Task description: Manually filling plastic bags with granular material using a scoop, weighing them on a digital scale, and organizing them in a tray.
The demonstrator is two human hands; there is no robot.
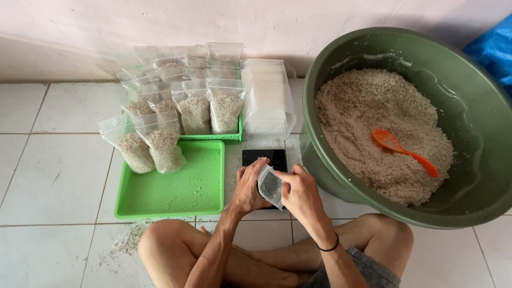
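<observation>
Both hands grip a small clear bag (270,186) over the black scale (264,158): left hand (249,188) & right hand (298,191) fingers pinching its edges. Green tray (176,192) just left, rice basin (469,122) right.

the small clear pouch (270,186) sits between the left hand (248,189) and the right hand (300,194), so most of its edges are covered and what it holds cannot be made out. the black scale (264,158) under them shows only its far part. the green basin (482,112) and the blue sheet (493,48) run off the right edge. the rear filled bags (176,66) overlap, too crowded to count. the person's knees are cut off below.
</observation>
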